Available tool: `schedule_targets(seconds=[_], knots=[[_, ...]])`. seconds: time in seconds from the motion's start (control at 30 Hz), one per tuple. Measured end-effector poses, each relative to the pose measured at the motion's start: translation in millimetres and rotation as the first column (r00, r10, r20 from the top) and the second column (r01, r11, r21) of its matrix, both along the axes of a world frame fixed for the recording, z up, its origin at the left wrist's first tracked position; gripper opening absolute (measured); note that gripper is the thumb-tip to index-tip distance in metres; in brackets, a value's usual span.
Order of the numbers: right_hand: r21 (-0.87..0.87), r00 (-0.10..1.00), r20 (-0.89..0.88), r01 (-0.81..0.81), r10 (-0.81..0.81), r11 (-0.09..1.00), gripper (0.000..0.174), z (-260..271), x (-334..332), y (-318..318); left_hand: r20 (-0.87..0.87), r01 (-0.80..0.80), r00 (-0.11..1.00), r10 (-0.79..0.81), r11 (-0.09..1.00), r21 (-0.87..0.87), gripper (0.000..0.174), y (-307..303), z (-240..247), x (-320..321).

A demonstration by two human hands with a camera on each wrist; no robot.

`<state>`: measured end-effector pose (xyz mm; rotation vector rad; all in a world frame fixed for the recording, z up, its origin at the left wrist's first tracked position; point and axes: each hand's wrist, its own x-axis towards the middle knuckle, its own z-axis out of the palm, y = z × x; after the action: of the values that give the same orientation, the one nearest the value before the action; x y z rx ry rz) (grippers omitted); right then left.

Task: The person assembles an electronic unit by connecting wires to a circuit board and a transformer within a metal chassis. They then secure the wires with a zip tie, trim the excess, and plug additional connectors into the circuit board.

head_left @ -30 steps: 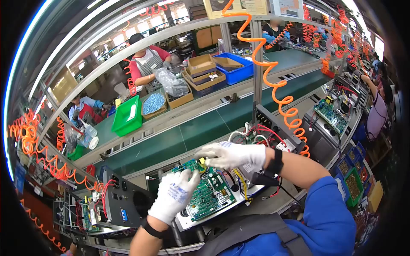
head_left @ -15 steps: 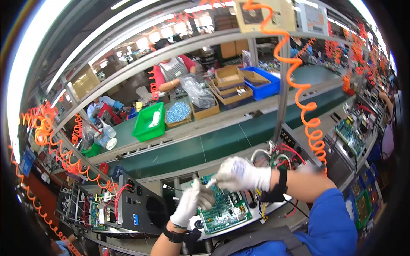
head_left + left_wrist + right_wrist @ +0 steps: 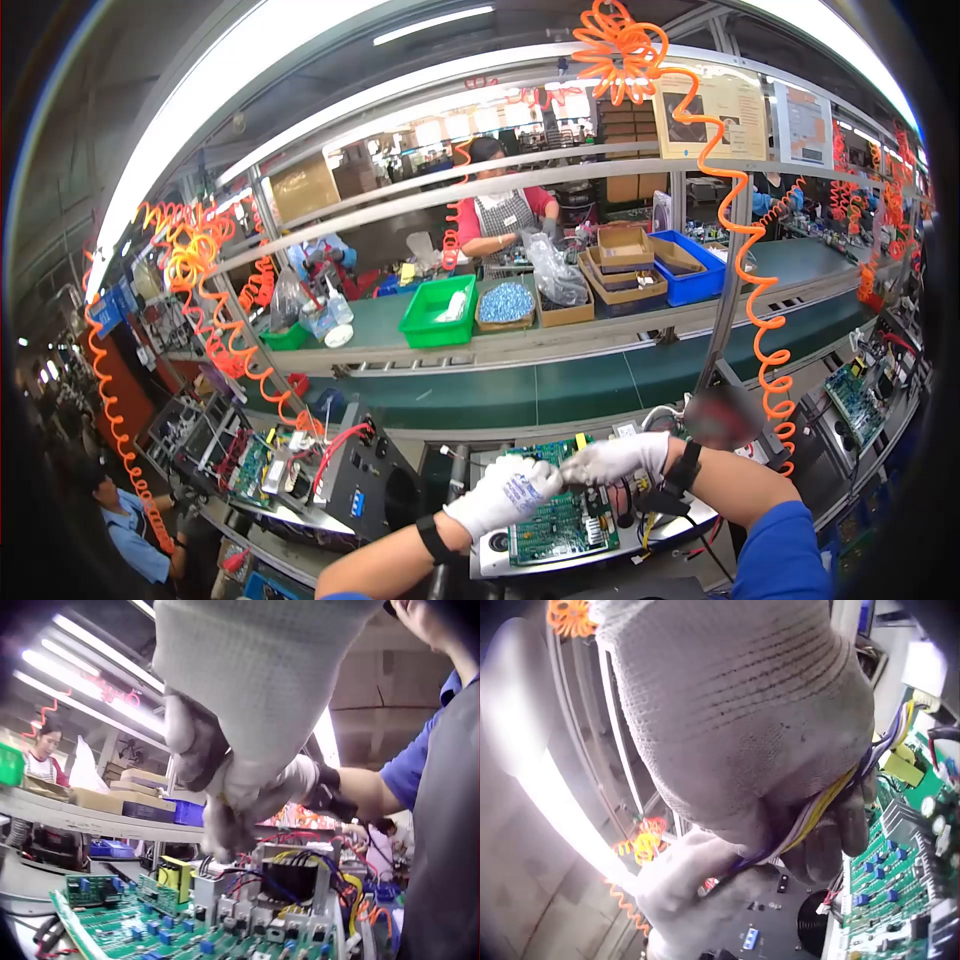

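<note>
Both hands wear white gloves and meet above a green circuit board point(image 3: 562, 532). In the right wrist view, the right hand point(image 3: 757, 712) curls its fingers round a bundle of purple, white and yellow wires point(image 3: 826, 801); a pale connector point(image 3: 925, 700) is at the bundle's upper end. The left hand point(image 3: 697, 889) pinches the bundle's other end, which its fingers partly hide. From the head, the left hand point(image 3: 510, 492) lies over the board's left part, with the right hand point(image 3: 622, 460) touching or nearly touching it.
A black-panelled unit point(image 3: 375, 475) stands left of the board; another board point(image 3: 855, 400) is at far right. Beyond the green conveyor point(image 3: 480, 398) are a green bin point(image 3: 438, 318), a blue bin point(image 3: 692, 280) and a person point(image 3: 500, 215). An orange coiled hose point(image 3: 750, 235) hangs in front.
The head view has tilted up and turned left. The hands, apart one second ago, have come together above the board, and the left fingers have closed in beside the right ones.
</note>
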<state>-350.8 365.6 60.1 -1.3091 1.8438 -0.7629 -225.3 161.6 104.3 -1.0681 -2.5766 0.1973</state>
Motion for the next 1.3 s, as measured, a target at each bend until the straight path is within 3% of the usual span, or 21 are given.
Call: schedule_targets(seconds=[0.03,0.1,0.17,0.2,0.23,0.3,0.37,0.43,0.6,0.67,0.77,0.8,0.87,0.9,0.93,0.97,1.0,1.1,1.13,1.17,1.3], knots=[[-0.089,0.985,0.167,-0.023,0.038,0.996,0.047,-9.2,-10.5,5.5,-0.057,0.023,0.998,-0.025,0.999,-0.040,0.019,-0.3,-1.1,-2.0],[-0.135,0.994,0.111,0.035,-0.020,0.990,0.042,26.7,19.6,12.2,-0.079,-0.024,0.997,0.024,1.000,-0.001,0.025,3.3,-1.9,2.7],[-0.063,0.946,-0.013,0.323,-0.324,0.944,0.037,45.7,35.1,20.2,0.040,-0.053,0.998,0.039,0.894,0.446,0.037,4.8,-9.3,6.6],[-0.227,0.916,-0.021,0.386,-0.401,0.894,0.033,29.9,34.6,25.7,-0.067,-0.014,0.995,0.074,0.773,0.635,0.046,4.7,-17.9,9.8],[-0.281,0.869,0.051,0.485,-0.492,0.828,0.031,27.2,41.4,29.7,0.428,-0.416,0.901,0.067,0.412,0.811,0.048,10.1,-32.0,20.6],[-0.522,0.779,-0.376,0.270,-0.502,0.809,0.026,9.2,39.7,32.7,0.778,-0.757,0.523,-0.349,0.229,0.612,0.059,7.3,-43.5,17.8],[-0.486,0.614,-0.677,0.040,-0.405,0.873,0.017,9.6,44.0,27.8,0.756,-0.826,0.300,-0.582,0.238,0.511,0.070,20.3,-55.6,14.7],[-0.361,0.559,-0.771,0.012,-0.305,0.933,0.017,23.1,46.7,29.4,0.613,-0.897,0.199,-0.765,0.110,0.428,0.067,27.2,-76.0,3.5],[-0.318,0.432,-0.876,-0.179,-0.216,0.931,0.014,23.7,42.9,42.1,0.421,-0.932,0.064,-0.905,0.096,0.349,0.059,33.2,-84.5,2.9],[-0.263,0.396,-0.908,-0.280,-0.138,0.923,0.018,19.9,42.1,41.4,0.428,-0.960,-0.061,-0.902,0.171,0.223,0.056,33.8,-92.4,0.3],[-0.242,0.463,-0.880,-0.247,-0.105,0.938,0.022,26.1,45.1,41.5,0.403,-0.930,0.046,-0.914,0.108,0.351,0.042,38.2,-85.7,8.5],[-0.211,0.585,-0.809,-0.190,-0.063,0.959,0.028,24.5,45.0,43.6,0.503,-0.894,0.128,-0.855,0.119,0.431,0.035,37.4,-81.9,7.2],[-0.045,0.825,-0.565,-0.036,0.004,0.998,0.038,28.7,37.7,41.2,0.765,-0.682,0.473,-0.436,0.369,0.632,0.033,34.5,-68.1,6.3],[0.026,0.915,-0.403,0.014,-0.002,1.000,0.041,25.5,35.5,40.2,0.729,-0.545,0.664,-0.166,0.560,0.624,0.032,36.1,-51.6,14.2],[0.115,0.948,-0.316,0.089,-0.048,0.989,0.044,36.7,36.7,34.1,0.442,-0.273,0.895,-0.057,0.713,0.645,0.026,34.7,-53.4,13.0],[0.209,0.968,-0.229,0.155,-0.105,0.966,0.047,48.2,37.4,29.3,0.151,-0.003,0.983,-0.109,0.799,0.601,0.019,29.5,-51.3,9.3],[0.148,0.987,-0.138,0.100,-0.080,0.984,0.050,19.1,17.1,29.2,0.089,0.049,0.989,-0.117,0.833,0.551,0.018,26.9,-35.6,8.3],[-0.041,0.941,-0.316,-0.138,0.119,0.990,0.049,-3.5,-7.6,23.0,-0.068,0.156,0.988,-0.140,0.923,0.353,0.023,20.6,-5.3,2.4],[-0.062,0.987,-0.152,-0.054,0.044,0.997,0.048,-10.9,-11.7,19.0,-0.067,0.160,0.987,-0.145,0.922,0.354,0.023,21.9,-4.5,3.5],[-0.249,0.990,-0.120,-0.104,0.076,0.963,0.045,-32.1,-21.2,17.3,-0.065,0.160,0.987,-0.146,0.920,0.357,0.024,22.9,-5.6,4.4],[-0.051,0.995,0.012,0.099,-0.098,0.994,0.040,8.5,10.4,23.2,-0.050,0.174,0.984,-0.173,0.845,0.505,0.030,30.7,-28.4,2.4]])
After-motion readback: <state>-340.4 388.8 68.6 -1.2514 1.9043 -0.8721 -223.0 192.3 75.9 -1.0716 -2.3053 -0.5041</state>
